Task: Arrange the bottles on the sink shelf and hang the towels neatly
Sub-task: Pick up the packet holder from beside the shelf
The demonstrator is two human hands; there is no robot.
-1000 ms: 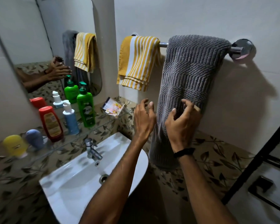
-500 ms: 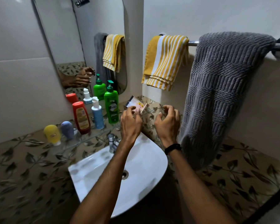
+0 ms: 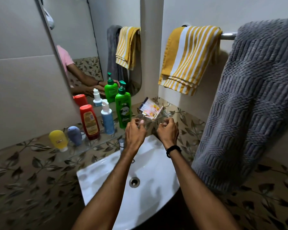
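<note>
Several bottles stand in a row on the glass shelf (image 3: pixel 98 145): a yellow tube (image 3: pixel 58 140), a blue-grey tube (image 3: pixel 74 135), a red bottle (image 3: pixel 89 122), a light blue pump bottle (image 3: pixel 107 119) and a green pump bottle (image 3: pixel 123 112). A yellow striped towel (image 3: pixel 188 58) hangs folded on the rail (image 3: pixel 228 36), and a grey towel (image 3: pixel 249 105) is draped beside it on the right. My left hand (image 3: pixel 134 132) and my right hand (image 3: pixel 167 131) hover over the sink's back edge with fingers curled and nothing in them. They are just below a bunch of sachets (image 3: pixel 150 109).
The white sink (image 3: pixel 158 173) lies under my forearms, its tap (image 3: pixel 121 143) partly hidden by my left wrist. A mirror (image 3: pixel 83 39) above the shelf reflects the bottles and towels. Leaf-patterned tiles run along both walls.
Both hands left the grey towel and came down and left to the shelf corner by the sachets. The view swung left with them. The grey towel now hangs untouched.
</note>
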